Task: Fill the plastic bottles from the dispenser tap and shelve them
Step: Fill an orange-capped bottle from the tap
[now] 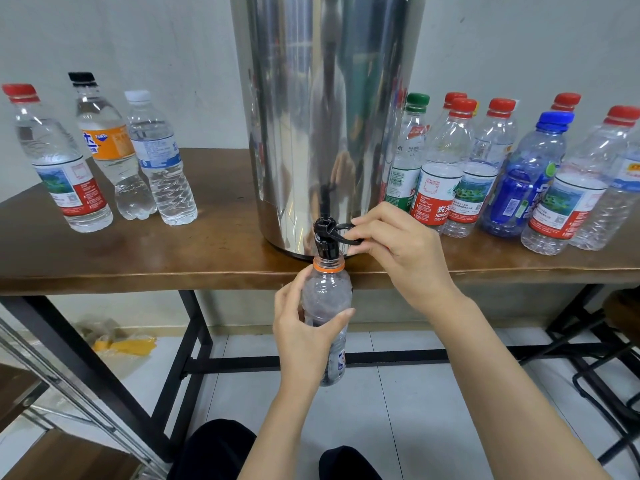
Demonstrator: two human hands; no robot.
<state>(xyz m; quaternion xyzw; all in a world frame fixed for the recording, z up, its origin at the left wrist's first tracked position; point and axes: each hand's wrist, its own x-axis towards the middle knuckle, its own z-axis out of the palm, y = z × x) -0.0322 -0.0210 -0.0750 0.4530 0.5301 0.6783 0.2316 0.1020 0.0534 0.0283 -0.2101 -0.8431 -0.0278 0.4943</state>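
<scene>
Your left hand (304, 327) grips the uncapped bottle (327, 306) under the tap (325, 242) off the counter (138, 258) edge while your right hand (394, 247) pinches the lever (349, 232); let the mouth drift and water will likely spill onto the floor.

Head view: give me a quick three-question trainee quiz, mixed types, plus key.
1. True or false: the bottle the left hand holds under the tap is capped.
2. The tap lever is pinched by: A) the left hand, B) the right hand, C) neither.
3. How many bottles stand on the table left of the dispenser?
Key: 1 false; 2 B; 3 three.
</scene>
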